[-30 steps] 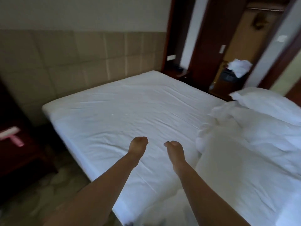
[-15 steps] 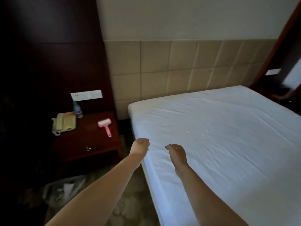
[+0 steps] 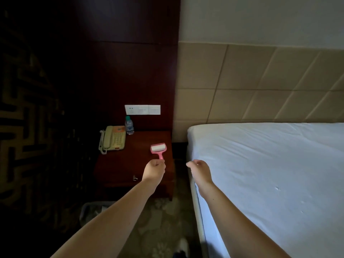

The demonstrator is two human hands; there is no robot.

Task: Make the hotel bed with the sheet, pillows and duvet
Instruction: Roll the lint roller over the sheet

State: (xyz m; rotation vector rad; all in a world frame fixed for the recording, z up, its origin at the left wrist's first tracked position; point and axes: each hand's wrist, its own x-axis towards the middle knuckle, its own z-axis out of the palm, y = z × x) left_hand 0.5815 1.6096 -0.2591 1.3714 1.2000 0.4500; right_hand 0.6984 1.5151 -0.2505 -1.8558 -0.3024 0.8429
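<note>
- Bed with white fitted sheet (image 3: 270,174), right half of frame: the sheet lies fairly smooth over the mattress and covers the corner by the headboard, so the sheet stage is judged done. No pillows or duvet are in view, and both are judged yet to be placed. The bed's far side is cut off by the right edge.
- Beige padded panel headboard (image 3: 251,81), upper right.
- Dark wooden bedside table (image 3: 130,175), centre left, just beside the bed.
- Grey waste bin (image 3: 93,211), lower left. It is too dim to make out the contents.
- Left hand (image 3: 154,169), centre: grip curled on the handle end of the roller listed below.
- Right hand (image 3: 198,168), over the bed's near edge: grip loosely curled, holding nothing.
- Cream push-button telephone (image 3: 112,138), table's back left.
- Pink plastic lint roller (image 3: 158,148), lying on the table's right side; likely for cleaning the sheet.
- Clear water bottle (image 3: 129,125), beside the telephone.
</note>
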